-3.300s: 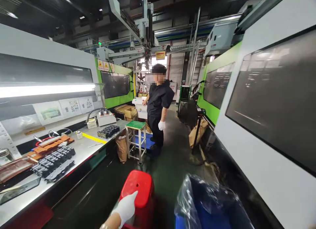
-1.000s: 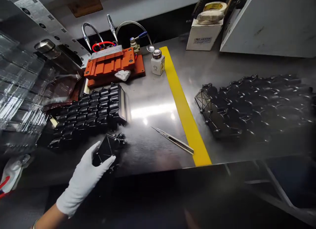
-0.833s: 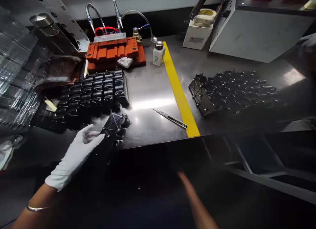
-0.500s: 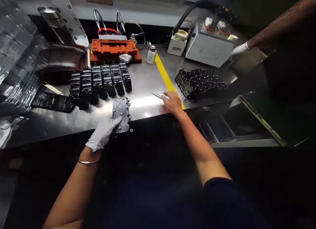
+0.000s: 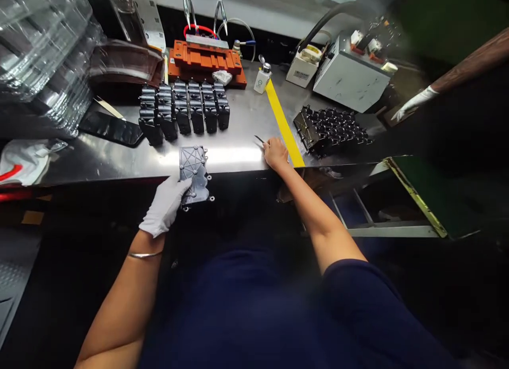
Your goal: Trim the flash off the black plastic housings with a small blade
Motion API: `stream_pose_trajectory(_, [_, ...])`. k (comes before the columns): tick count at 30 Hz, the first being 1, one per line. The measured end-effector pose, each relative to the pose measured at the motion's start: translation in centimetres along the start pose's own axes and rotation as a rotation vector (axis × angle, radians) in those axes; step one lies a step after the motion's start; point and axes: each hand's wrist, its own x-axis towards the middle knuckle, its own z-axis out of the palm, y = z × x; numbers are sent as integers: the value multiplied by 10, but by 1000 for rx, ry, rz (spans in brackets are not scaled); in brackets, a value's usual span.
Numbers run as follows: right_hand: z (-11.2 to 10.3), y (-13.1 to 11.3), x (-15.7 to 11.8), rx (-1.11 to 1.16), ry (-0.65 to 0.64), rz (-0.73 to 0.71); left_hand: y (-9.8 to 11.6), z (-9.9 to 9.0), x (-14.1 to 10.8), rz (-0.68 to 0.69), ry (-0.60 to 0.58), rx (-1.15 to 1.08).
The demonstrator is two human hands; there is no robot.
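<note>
In a white glove, my left hand [image 5: 164, 205] grips the lower left edge of a dark grey moulded housing [image 5: 193, 167], thumb across its face. The housing has raised crossing ribs and small eyelets along its right side, and is held at the bench's front edge. My bare right hand [image 5: 275, 153] is closed around slim pointed tweezers [image 5: 259, 139], whose tip points left over the bench; the rest is hidden in the fingers. Behind the left hand stand several rows of black housings [image 5: 183, 110]. More black housings [image 5: 332, 129] are grouped right of my right hand.
A yellow tape strip [image 5: 284, 122] crosses the metal bench [image 5: 240, 125]. Behind are an orange fixture [image 5: 207, 61], a white pump bottle [image 5: 262, 78] and a grey box machine [image 5: 350, 75]. A phone [image 5: 111, 129] and plastic trays [image 5: 43, 51] lie left. Another person's gloved hand [image 5: 415, 104] is at right.
The view has shifted, so the bench items appear further right. My hands still hold the housing and the tweezers. The other person's gloved hand has come away from the grey machine.
</note>
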Motion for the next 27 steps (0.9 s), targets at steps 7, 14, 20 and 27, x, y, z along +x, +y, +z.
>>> stream_pose_trajectory(7, [-9,-62,-42,6,-192,-450,-21,14,-26,-83,-217,-135])
stream_pose_trajectory(14, [-12,-85,-48,-190,-267,-461,-28,22,-31,-160,-141,-162])
stream_pose_trajectory(20, [-5,-87,-45,-156,-240,-486,-30,19,-29,-166,-139,-162])
stream_pose_trajectory(27, [-9,-70,-53,-126,-189,-557,-29,17,-30,-199,-143,-164])
